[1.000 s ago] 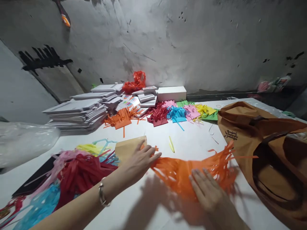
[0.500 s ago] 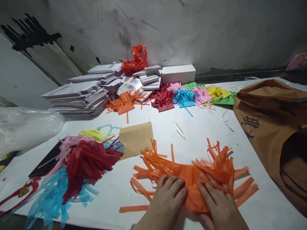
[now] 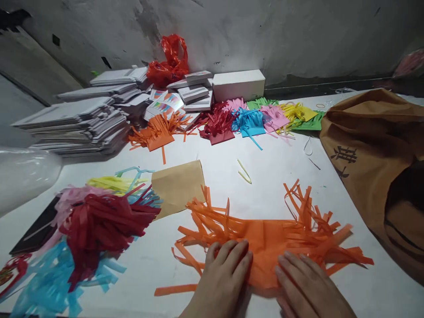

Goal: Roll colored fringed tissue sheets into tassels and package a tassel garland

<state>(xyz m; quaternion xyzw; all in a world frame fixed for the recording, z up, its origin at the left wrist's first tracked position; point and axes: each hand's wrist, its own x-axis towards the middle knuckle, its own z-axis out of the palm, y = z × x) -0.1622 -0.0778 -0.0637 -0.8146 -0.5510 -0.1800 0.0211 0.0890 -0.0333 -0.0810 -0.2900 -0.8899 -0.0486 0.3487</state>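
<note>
Orange fringed paper (image 3: pixel 265 238) lies in the head view at five o'clock on the white table (image 3: pixel 274 190), its straight far edge facing twelve, its fringes splayed toward nine and three. Left hand (image 3: pixel 221 274) rests on it with fingers bent; right hand (image 3: pixel 308 287) lays fingers nearly straight along it. Both thumbs are hidden, so I cannot tell whether either grips. From the paper, a brown sheet (image 3: pixel 177 187) sits just beyond the fringe at ten, a brown bag (image 3: pixel 361 121) at two. White tabletop, bearing a bent yellow strip (image 3: pixel 247 174), stretches toward twelve, up to the coloured fringed papers (image 3: pixel 253 126).
</note>
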